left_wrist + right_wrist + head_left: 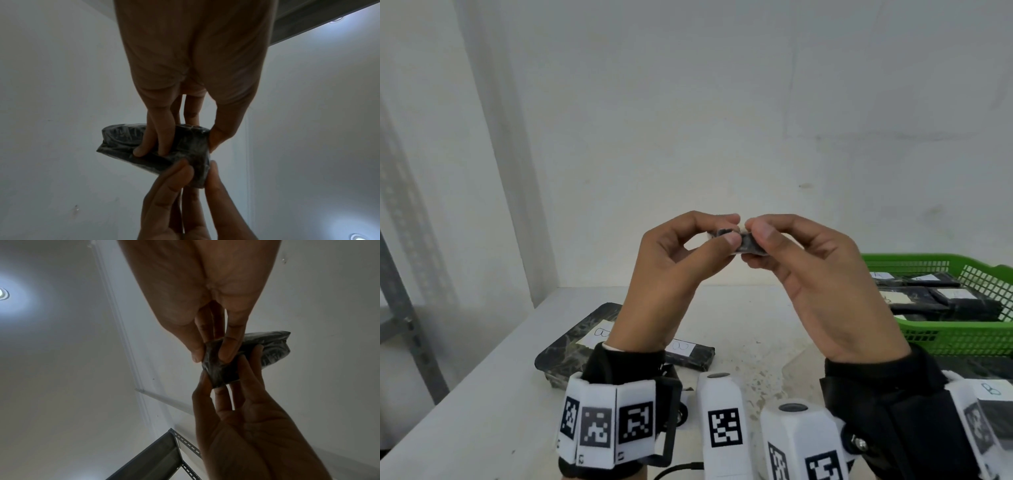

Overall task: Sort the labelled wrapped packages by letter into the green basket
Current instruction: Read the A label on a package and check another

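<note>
I hold a small black wrapped package [749, 246] up in the air at chest height, above the white table [493, 394]. My left hand [732, 228] pinches its left end between thumb and fingers. My right hand [756, 236] pinches its right end. The left wrist view shows the package [121, 138] with the left hand [179, 146] above and the right hand [199, 167] below. In the right wrist view the right hand [211, 356] grips the package [273, 350]. Its letter cannot be read. The green basket [962, 334] stands at the right with several labelled black packages [962, 301] inside.
Two black packages labelled B [571, 346] [688, 353] lie on the table below my left wrist. Another B label [991, 389] shows at the lower right. A grey metal shelf upright [400, 308] stands at the far left. A white wall runs behind the table.
</note>
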Demonstrator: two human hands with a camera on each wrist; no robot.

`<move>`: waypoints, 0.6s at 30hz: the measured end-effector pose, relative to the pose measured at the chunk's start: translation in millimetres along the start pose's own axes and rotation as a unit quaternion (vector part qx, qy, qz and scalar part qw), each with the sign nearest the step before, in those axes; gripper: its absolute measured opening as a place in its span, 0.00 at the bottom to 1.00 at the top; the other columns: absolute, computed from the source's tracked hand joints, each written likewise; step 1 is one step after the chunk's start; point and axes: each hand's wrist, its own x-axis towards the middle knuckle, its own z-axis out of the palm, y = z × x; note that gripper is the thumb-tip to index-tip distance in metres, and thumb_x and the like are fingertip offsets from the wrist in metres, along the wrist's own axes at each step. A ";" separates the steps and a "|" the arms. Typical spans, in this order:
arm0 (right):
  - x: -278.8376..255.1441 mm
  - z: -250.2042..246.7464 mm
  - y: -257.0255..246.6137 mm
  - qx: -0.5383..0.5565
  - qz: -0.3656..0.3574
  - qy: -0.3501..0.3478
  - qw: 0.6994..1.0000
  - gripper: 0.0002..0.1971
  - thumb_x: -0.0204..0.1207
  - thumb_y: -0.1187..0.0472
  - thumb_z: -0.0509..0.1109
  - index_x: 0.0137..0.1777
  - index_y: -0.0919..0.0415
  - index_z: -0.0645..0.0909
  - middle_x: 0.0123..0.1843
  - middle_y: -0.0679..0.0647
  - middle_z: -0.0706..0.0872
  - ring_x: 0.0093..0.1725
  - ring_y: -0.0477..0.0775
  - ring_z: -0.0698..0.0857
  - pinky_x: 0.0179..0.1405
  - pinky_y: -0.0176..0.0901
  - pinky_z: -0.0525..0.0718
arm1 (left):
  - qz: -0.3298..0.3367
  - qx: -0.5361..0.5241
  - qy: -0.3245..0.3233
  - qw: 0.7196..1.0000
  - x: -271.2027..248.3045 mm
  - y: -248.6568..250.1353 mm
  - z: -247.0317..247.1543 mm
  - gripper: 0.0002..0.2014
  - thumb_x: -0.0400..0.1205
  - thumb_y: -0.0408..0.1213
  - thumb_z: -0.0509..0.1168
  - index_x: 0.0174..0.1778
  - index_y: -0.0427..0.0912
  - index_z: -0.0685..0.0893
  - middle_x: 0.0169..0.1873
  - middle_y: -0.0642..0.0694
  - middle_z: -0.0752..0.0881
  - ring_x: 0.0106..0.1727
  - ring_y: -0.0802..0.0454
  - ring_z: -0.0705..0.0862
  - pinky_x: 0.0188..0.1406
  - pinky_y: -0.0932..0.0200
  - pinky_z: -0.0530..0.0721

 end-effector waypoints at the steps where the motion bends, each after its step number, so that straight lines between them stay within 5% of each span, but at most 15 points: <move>1: 0.1 0.5 1.1 -0.002 0.009 -0.002 1.000 0.13 0.66 0.54 0.74 0.45 0.62 0.89 0.46 0.58 0.91 0.43 0.53 0.89 0.45 0.37 0.84 | -0.006 0.005 0.003 1.000 0.4 -0.5 -1.2 0.09 0.69 0.41 0.73 0.40 0.41 0.90 0.55 0.40 0.91 0.58 0.37 0.89 0.66 0.42 0.85; 3: 0.7 0.7 1.2 0.004 0.028 -0.006 1.000 0.12 0.67 0.54 0.72 0.44 0.62 0.89 0.45 0.57 0.90 0.45 0.52 0.89 0.45 0.37 0.85 | -0.015 0.011 -0.001 1.000 0.5 -0.3 -2.8 0.09 0.68 0.41 0.73 0.42 0.43 0.90 0.57 0.42 0.90 0.58 0.40 0.89 0.67 0.43 0.84; 6: 1.7 -2.0 -2.3 0.024 0.044 -0.002 0.999 0.13 0.68 0.56 0.71 0.46 0.64 0.89 0.46 0.58 0.92 0.46 0.52 0.90 0.46 0.38 0.87 | -0.033 0.001 -0.008 0.999 0.9 1.5 -2.8 0.24 0.68 0.43 0.75 0.61 0.45 0.84 0.65 0.41 0.86 0.60 0.46 0.88 0.65 0.46 0.85; 10: 0.8 -6.1 -6.9 -0.018 0.068 -0.016 0.997 0.13 0.78 0.72 0.67 0.59 0.61 0.85 0.59 0.58 0.89 0.52 0.53 0.89 0.45 0.40 0.88 | -0.088 -0.061 0.033 0.994 3.6 1.1 -1.2 0.41 0.65 0.51 0.76 0.75 0.49 0.72 0.74 0.34 0.76 0.65 0.42 0.86 0.53 0.60 0.87; 14: 0.9 -9.6 -6.6 -0.086 0.104 -0.017 0.991 0.26 0.78 0.71 0.69 0.70 0.45 0.73 0.67 0.52 0.77 0.58 0.52 0.87 0.49 0.42 0.89 | -0.097 -0.052 0.033 0.993 3.6 0.4 -8.2 0.38 0.69 0.33 0.73 0.77 0.45 0.71 0.70 0.38 0.80 0.56 0.46 0.91 0.45 0.60 0.89; 18: 4.1 -10.5 4.6 -0.075 0.109 0.002 0.991 0.26 0.78 0.64 0.71 0.72 0.44 0.72 0.61 0.54 0.87 0.56 0.48 0.88 0.52 0.41 0.85 | -0.088 -0.009 -0.010 0.996 1.5 -1.0 -10.9 0.37 0.68 0.24 0.67 0.75 0.49 0.72 0.62 0.37 0.85 0.52 0.44 0.91 0.50 0.50 0.90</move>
